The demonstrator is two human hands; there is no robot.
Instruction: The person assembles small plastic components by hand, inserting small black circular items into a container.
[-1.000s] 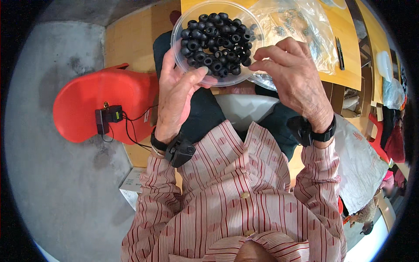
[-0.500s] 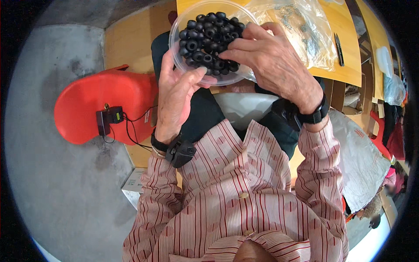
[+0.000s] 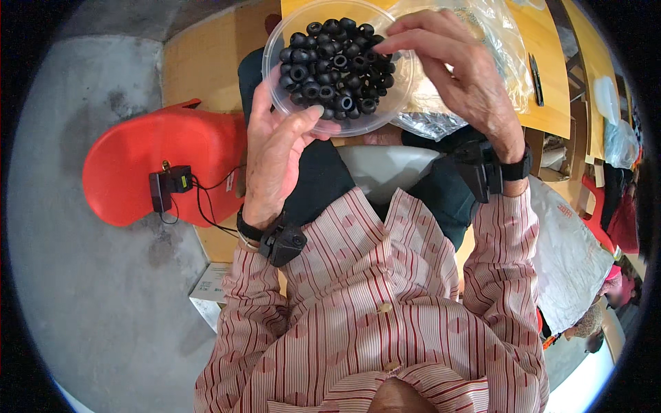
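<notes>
A round clear plastic tub (image 3: 396, 96) full of small black ring-shaped pieces (image 3: 337, 69) is at the top middle, tilted so its contents face me. My left hand (image 3: 275, 138) grips it from the lower left, the thumb over the rim and the fingers underneath. Above the tub's right side, my right hand (image 3: 458, 72) is open. Its fingers reach out toward the pieces, and I see nothing between them. A clear plastic bag (image 3: 513, 76) with small metallic-looking contents lies behind that hand on a yellow tabletop (image 3: 551, 76).
A dark slim pen-like tool (image 3: 536, 79) lies right of the bag. Left of me is a red plastic chair (image 3: 117, 168) carrying black adapters (image 3: 171, 184) with cables. A white box (image 3: 210, 286) is on the floor; a grey-white sack (image 3: 564, 255) lies to the right.
My right hand has lifted out from among the black pieces and shifted right, its fingers straightening. My left hand still holds the tub in nearly the same place.
</notes>
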